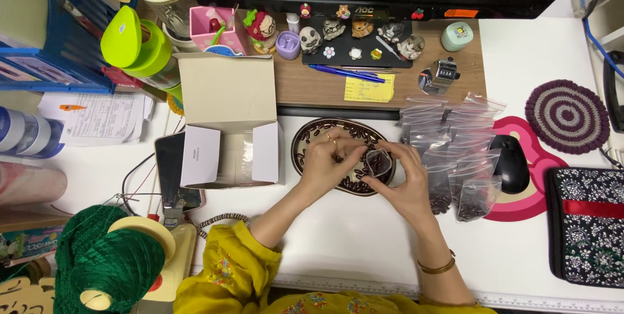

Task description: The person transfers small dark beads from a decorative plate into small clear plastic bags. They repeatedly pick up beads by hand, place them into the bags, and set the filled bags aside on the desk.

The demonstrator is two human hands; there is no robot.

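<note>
While left hand (328, 161) picks dark beans (354, 185), right hand (404, 181) cups clear bag (378, 162).

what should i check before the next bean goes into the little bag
1. Bag mouth held open by right hand: ok.
2. Left hand at the bag mouth, over the dish: ok.
3. Bean in the left fingers: cannot tell, hidden.
4. Beans left in the dish: ok, many show around the hands.
5. Room beside the filled bags to set this one down: ok, bare table in front.
6. Bag count so far: cannot tell.
</note>
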